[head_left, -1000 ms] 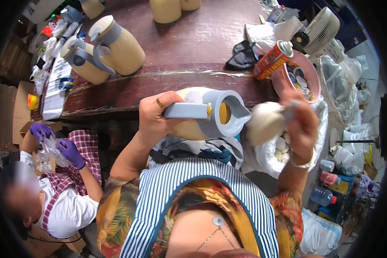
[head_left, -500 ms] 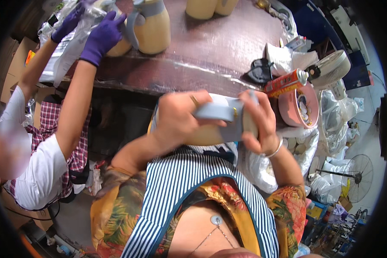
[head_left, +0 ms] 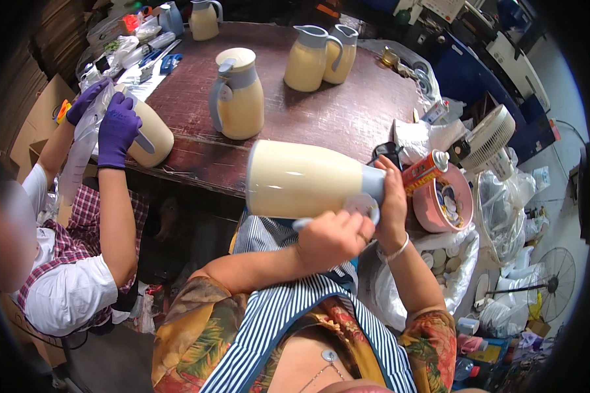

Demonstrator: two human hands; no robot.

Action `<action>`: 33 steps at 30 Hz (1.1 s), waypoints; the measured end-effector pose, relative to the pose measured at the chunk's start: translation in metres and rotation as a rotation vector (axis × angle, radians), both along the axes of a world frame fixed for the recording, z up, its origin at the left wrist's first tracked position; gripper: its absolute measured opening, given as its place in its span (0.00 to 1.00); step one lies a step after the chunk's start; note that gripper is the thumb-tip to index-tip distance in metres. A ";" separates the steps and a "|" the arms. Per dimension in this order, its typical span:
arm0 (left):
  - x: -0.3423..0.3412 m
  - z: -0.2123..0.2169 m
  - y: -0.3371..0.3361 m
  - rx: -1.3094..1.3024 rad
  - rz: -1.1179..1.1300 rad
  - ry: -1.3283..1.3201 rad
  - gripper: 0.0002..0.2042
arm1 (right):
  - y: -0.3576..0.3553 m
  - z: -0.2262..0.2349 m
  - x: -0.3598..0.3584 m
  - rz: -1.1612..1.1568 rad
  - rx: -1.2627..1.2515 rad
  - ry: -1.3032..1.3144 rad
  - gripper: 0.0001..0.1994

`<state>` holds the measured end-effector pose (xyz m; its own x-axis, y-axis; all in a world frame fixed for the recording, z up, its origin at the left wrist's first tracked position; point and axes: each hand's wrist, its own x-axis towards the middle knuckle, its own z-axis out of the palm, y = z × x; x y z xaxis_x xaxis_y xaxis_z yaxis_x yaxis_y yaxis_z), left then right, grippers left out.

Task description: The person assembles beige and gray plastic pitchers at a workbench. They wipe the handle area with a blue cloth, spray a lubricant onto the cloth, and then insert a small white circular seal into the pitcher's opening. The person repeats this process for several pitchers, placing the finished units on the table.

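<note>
Our jug (head_left: 301, 180) has rolled, handle (head_left: 374, 213) toward us. The pink bucket (head_left: 432, 219) holds discs (head_left: 448, 202). By the table (head_left: 347, 124), the jug lies crosswise, top rightward; our left hand (head_left: 337, 236) grips the handle, right hand (head_left: 393, 203) the top.

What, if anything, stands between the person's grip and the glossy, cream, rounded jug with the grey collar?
Nothing visible: the left hand's grip is around the grey curved handle of the jug, and the right hand's grip is against its grey-collared end.

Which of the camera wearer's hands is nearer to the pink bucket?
Right: the right hand is just left of the pink bucket; the left hand, at the jug handle, is farther left.
</note>
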<state>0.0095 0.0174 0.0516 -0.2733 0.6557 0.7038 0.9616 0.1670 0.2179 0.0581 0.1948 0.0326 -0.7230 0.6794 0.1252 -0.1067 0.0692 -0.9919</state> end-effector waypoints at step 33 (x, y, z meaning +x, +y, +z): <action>-0.274 -0.091 -0.019 0.733 0.919 -0.424 0.19 | 0.310 -0.055 0.121 -0.244 1.026 -1.096 0.13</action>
<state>-0.2642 -0.0020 -0.0397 -0.7160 -0.4072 0.5671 0.3850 0.4474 0.8072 0.1786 0.5048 -0.0221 -0.6564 0.7484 0.0953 0.7437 0.6631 -0.0849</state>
